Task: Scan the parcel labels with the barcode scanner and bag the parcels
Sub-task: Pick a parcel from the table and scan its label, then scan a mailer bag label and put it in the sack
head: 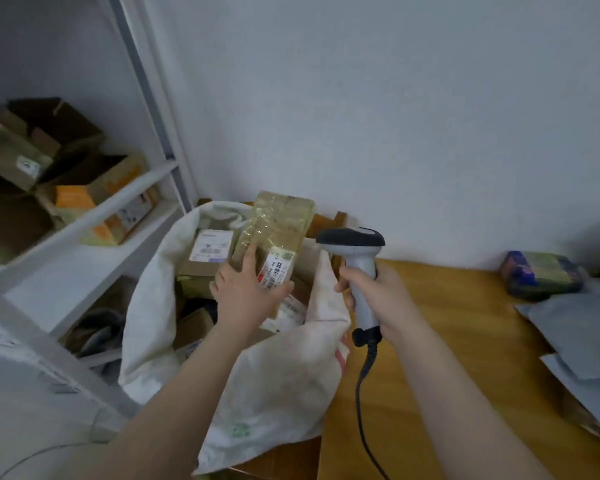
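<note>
My left hand [245,292] holds a tape-wrapped cardboard parcel [278,226] over the mouth of a big white sack [278,382]. The parcel's white barcode label [276,268] faces up, just beyond my thumb. My right hand [374,296] grips the handle of a grey barcode scanner [355,247], whose dark head points left toward the parcel. The scanner's black cable [364,403] hangs down. Several labelled parcels [210,251] lie inside the sack.
A wooden table [447,341] lies under my right arm, with a blue-and-green wrapped parcel [541,275] and grey mailer bags [582,334] on its right side. White shelves [94,216] on the left hold several open cardboard boxes [66,174]. A plain wall stands behind.
</note>
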